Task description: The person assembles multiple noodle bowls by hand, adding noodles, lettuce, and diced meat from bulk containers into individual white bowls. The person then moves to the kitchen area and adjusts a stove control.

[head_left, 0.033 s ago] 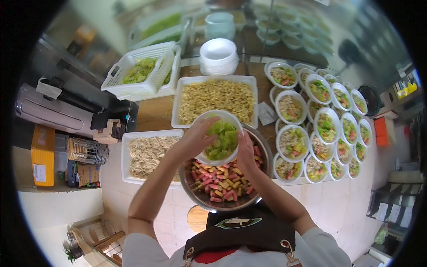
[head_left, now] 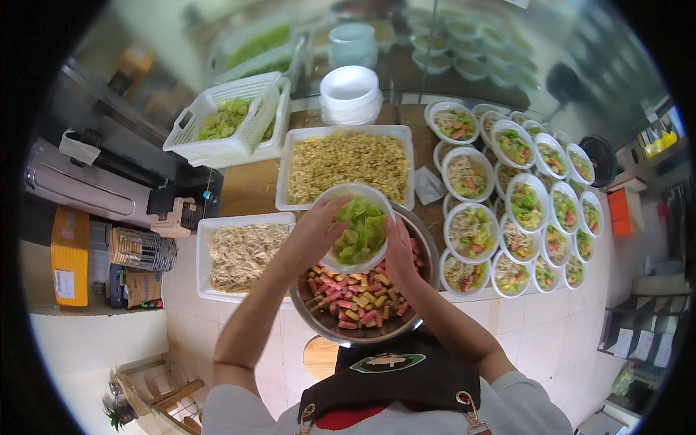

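Holding a white plastic bowl (head_left: 355, 190) over a large metal bowl (head_left: 319, 328) of pink and yellow cubes, I grip it from both sides: my left hand (head_left: 319, 228) curls its fingers over the near-left rim, and my right hand (head_left: 400, 250) presses flat against the right wall. The white bowl already carries green leaves and, as far as I can see, none of the cubes below, so I judge the filling is only partly done. Just beyond the metal bowl sits a white tray of pale yellow strands (head_left: 286, 170); just left of it, a white tray of shredded beige food (head_left: 204, 254). Right of the metal bowl, many filled white bowls (head_left: 522, 196) stand in close rows. Farther beyond it are a stack of empty white bowls (head_left: 350, 94) and a white slatted basket of greens (head_left: 228, 123). Well left of the metal bowl, a flat yellow box (head_left: 70, 264) with a pale label lies on a shelf; well right, a small orange box (head_left: 621, 212) stands upright.
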A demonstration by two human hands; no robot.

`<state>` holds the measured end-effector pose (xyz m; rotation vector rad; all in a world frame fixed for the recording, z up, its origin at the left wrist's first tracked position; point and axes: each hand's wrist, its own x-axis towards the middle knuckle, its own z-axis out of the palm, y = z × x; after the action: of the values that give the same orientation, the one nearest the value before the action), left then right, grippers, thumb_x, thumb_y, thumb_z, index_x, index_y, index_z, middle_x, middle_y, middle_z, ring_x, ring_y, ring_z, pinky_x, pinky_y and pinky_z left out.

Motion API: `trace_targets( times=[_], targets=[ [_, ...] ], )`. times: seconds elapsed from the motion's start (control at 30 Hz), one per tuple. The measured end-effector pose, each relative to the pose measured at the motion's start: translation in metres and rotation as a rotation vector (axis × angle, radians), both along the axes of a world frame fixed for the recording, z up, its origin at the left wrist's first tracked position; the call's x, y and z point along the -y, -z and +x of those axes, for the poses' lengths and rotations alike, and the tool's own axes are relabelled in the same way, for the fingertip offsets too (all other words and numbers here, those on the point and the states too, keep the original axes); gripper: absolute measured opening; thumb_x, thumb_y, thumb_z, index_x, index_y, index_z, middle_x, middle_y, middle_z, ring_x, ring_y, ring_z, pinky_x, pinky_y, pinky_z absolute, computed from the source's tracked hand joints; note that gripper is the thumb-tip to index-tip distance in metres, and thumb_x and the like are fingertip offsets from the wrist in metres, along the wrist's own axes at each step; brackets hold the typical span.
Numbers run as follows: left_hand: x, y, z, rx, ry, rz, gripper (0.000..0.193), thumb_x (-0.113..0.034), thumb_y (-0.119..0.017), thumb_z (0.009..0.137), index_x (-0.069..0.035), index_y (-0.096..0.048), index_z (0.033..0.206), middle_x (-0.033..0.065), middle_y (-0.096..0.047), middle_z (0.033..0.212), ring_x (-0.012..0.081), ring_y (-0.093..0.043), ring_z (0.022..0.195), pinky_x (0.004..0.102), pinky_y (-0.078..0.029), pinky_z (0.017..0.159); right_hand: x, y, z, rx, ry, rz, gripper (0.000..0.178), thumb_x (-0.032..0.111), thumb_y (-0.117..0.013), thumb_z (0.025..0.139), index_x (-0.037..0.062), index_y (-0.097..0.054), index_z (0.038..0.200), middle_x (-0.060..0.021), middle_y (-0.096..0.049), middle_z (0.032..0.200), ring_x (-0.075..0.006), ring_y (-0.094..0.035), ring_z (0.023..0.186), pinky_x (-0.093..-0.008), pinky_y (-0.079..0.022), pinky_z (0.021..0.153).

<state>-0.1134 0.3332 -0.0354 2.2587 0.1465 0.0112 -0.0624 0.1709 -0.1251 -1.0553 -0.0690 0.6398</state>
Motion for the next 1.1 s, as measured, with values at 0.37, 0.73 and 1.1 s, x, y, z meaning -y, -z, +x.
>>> trace_targets(
  times=[0.37, 0.73, 1.1],
  targets=[
    [0.133, 0.008, -0.033, 0.036, -0.004, 0.335, 0.013, -0.007, -0.058, 0.081, -0.006, -0.06, 0.094, 0.0117, -0.063, 0.092, 0.0296, -0.061, 0.084, 0.0385, -0.049, 0.072, 0.087, 0.009, -0.006, 0.02, 0.07, 0.061, 0.035, 0.025, -0.037, 0.099, -0.0005, -0.047, 0.12, -0.007, -0.052, 0.111, -0.0132, -0.048, 0.1, -0.026, -0.039, 0.088],
    [0.122, 0.034, -0.042, 0.244, 0.09, 0.33, 0.023, -0.009, -0.055, 0.074, -0.002, -0.059, 0.096, 0.0105, -0.059, 0.083, 0.0273, -0.056, 0.086, 0.0363, -0.047, 0.074, 0.099, 0.052, -0.039, -0.057, 0.076, -0.029, 0.038, 0.027, -0.035, 0.099, 0.0004, -0.045, 0.124, -0.0095, -0.053, 0.115, -0.0156, -0.05, 0.104, -0.0292, -0.04, 0.092],
    [-0.218, 0.053, 0.078, 0.381, -0.192, 0.475, 0.029, -0.015, -0.058, 0.08, -0.006, -0.062, 0.107, 0.0143, -0.063, 0.101, 0.0282, -0.06, 0.091, 0.0393, -0.046, 0.079, 0.047, 0.111, -0.034, -0.105, 0.161, -0.179, 0.039, 0.03, -0.038, 0.098, 0.0016, -0.048, 0.123, -0.0083, -0.055, 0.116, -0.0175, -0.052, 0.103, -0.0308, -0.042, 0.091]
  ],
)
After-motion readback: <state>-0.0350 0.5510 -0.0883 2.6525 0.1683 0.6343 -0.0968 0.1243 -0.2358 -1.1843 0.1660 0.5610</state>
